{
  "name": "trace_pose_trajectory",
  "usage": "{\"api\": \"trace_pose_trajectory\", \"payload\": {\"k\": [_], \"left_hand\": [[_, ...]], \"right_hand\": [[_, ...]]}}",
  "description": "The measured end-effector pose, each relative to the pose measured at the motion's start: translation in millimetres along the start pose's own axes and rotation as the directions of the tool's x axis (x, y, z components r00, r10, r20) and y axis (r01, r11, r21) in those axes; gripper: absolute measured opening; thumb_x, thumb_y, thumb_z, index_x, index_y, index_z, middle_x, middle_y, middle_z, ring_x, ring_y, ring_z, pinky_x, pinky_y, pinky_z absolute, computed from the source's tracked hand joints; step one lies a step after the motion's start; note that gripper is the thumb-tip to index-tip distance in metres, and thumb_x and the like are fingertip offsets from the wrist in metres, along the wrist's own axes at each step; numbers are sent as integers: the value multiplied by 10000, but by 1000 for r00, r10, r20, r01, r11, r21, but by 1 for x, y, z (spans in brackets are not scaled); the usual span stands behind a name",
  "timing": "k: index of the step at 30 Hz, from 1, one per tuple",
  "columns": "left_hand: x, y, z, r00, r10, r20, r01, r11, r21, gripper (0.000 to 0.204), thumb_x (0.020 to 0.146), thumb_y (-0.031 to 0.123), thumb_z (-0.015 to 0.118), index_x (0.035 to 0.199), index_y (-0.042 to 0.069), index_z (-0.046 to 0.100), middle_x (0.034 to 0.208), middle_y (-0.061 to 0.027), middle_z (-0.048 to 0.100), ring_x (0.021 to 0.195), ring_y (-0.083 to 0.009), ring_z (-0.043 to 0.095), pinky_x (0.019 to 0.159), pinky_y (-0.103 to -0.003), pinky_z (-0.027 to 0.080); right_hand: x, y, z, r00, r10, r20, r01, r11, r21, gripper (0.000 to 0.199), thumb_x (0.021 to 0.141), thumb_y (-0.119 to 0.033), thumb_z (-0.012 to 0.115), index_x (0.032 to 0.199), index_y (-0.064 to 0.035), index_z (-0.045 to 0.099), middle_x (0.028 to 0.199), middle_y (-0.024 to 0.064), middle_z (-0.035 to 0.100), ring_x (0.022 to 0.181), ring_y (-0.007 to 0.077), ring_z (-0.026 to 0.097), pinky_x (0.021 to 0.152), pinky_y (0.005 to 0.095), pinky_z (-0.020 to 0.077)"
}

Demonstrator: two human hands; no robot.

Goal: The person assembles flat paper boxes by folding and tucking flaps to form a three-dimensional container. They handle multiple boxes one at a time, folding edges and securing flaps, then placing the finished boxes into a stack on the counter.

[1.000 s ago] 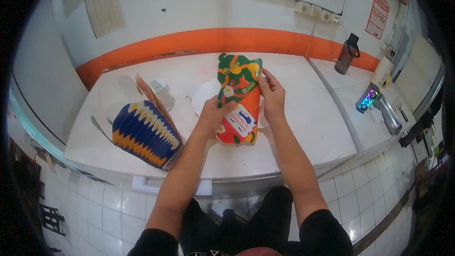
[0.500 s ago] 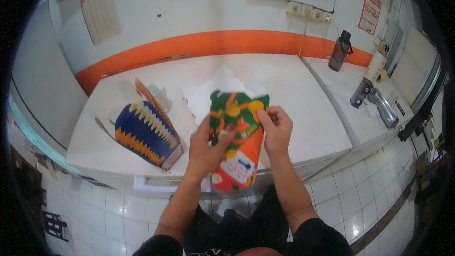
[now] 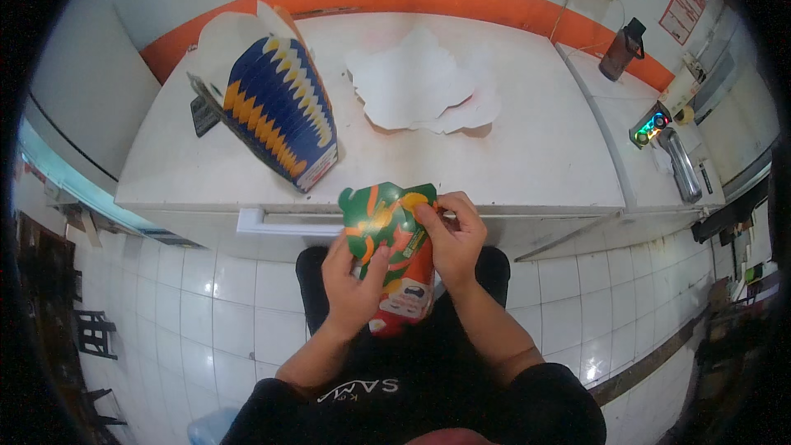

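Note:
A green, orange and red printed cardboard piece (image 3: 381, 218), perhaps a food carton, is held upright between my hands over my lap, just before the table's front edge. My left hand (image 3: 353, 287) grips its left side, thumb across the front. At the upper right corner my right hand (image 3: 455, 241) pinches it, thumb in front and fingers behind. Its lower end narrows and looks blurred. To the left on the table stand blue printed cartons (image 3: 276, 107) with yellow and white zigzags, apparently nested and leaning. White irregular paper sheets (image 3: 412, 82) lie flat at the middle back.
A white table (image 3: 494, 169) spans the front, with a white handle (image 3: 284, 224) below its edge. A dark object (image 3: 204, 115) lies behind the cartons. On the right side surface are a dark bottle (image 3: 622, 49), a lit speaker-like device (image 3: 651, 126) and a silvery elongated object (image 3: 680, 166).
My view has tilted downward. Both hands have brought the printed cardboard closer to my body, off from over the table. My grip looks much the same, and the device at right now shows coloured lights.

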State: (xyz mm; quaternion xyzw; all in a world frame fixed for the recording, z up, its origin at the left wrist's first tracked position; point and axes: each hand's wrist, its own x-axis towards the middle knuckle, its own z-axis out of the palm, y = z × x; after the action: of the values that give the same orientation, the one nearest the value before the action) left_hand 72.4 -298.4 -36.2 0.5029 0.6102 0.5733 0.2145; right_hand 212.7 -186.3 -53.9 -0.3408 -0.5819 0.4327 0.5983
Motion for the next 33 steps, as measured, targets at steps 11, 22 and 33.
{"api": "trace_pose_trajectory", "payload": {"k": [11,22,33], "left_hand": [[-11,1,-20,773,-281,569,630,227,-743,388,921,39,704,1285,-44,602,1194,-168,708,1080,-269,709,946,-405,584],[-32,18,-42,772,-317,551,635,348,-689,555,812,46,733,1336,-20,562,1215,-136,681,1118,-264,671,987,-414,535],[-47,-4,-55,822,-266,504,566,472,-676,685,796,90,789,1416,14,510,1287,-118,650,1187,-253,629,1036,-402,494]], "right_hand": [[-15,-29,-21,874,-277,400,310,951,-18,295,772,103,668,975,-49,821,931,39,532,794,112,496,678,235,389],[-34,-63,-26,865,-125,485,11,973,230,218,846,-104,672,971,37,781,1012,94,560,849,144,571,743,249,452],[-47,-51,-15,539,539,648,-686,727,-34,388,926,-206,761,1226,36,712,1163,59,667,1079,218,655,997,371,504]]}}
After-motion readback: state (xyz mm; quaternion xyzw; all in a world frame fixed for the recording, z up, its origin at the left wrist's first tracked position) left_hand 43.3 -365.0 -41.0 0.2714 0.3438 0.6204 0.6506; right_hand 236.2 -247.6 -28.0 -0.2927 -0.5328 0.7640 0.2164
